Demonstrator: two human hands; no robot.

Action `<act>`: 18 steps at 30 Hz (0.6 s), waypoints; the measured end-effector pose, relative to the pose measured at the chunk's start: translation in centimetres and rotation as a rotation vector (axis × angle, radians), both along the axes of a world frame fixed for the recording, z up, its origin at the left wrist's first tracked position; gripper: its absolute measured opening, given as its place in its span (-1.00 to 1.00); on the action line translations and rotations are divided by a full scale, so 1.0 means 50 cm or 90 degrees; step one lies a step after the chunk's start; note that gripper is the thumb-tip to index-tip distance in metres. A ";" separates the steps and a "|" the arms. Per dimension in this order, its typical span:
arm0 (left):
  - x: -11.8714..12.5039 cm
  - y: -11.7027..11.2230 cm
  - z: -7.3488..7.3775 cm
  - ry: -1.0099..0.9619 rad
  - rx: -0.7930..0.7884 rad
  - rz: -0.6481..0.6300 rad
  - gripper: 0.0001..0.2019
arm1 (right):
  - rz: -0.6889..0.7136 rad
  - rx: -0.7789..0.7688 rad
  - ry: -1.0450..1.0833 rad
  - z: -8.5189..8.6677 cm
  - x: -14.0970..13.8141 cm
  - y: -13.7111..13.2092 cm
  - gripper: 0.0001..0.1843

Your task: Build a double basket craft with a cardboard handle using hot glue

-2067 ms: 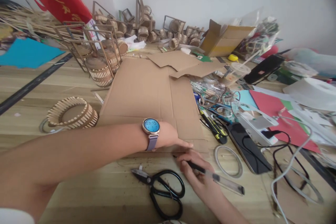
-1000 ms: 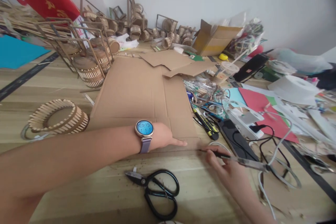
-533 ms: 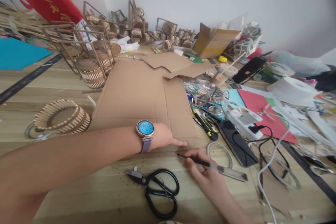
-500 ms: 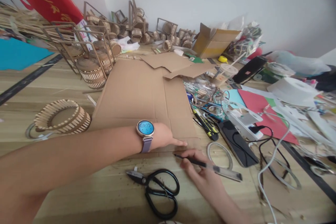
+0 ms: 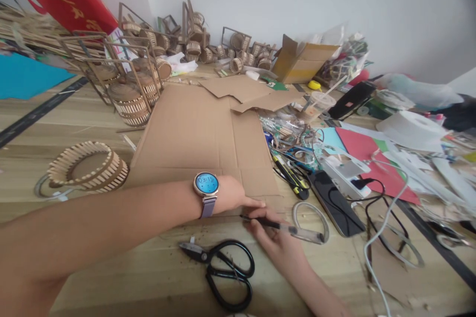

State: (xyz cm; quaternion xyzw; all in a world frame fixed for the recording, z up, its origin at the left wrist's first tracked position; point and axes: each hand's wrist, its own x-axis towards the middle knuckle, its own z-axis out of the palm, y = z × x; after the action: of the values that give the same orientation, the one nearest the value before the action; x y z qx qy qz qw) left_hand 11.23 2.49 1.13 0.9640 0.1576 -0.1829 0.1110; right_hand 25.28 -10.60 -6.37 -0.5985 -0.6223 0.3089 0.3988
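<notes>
My left hand point(image 5: 232, 194), with a watch on its wrist, presses on the near part of the flat cardboard sheet point(image 5: 186, 129). Its index finger is stretched out to the right; the other fingers are mostly hidden. In my right hand point(image 5: 280, 242) is a pen point(image 5: 282, 226) with a clear barrel. The pen's dark tip points left, close to the cardboard's near edge, just below the left index finger. Whether the tip touches the cardboard I cannot tell. Black-handled scissors point(image 5: 223, 267) lie on the table in front of the cardboard.
Left of the cardboard sits a small slatted wooden bucket point(image 5: 89, 166). Framed buckets point(image 5: 130, 99) stand behind it. On the right lie a yellow-black utility knife point(image 5: 292, 177), a ring of pale tape point(image 5: 310, 220), a phone point(image 5: 336, 203), a power strip point(image 5: 345, 176) and cables.
My right hand has moved left and slightly up with the pen, along the cardboard's near edge. The left hand stays almost in place.
</notes>
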 end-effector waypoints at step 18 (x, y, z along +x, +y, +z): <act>0.000 0.003 -0.011 0.051 0.003 -0.031 -0.27 | 0.045 0.101 -0.369 0.022 0.108 -0.022 -0.56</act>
State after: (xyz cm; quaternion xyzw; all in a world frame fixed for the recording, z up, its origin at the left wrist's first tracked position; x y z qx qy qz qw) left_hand 11.24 2.64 0.59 0.9597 0.1391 -0.2235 0.0978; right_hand 30.69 -11.69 -5.30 -0.6066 -0.7528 0.0895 0.2393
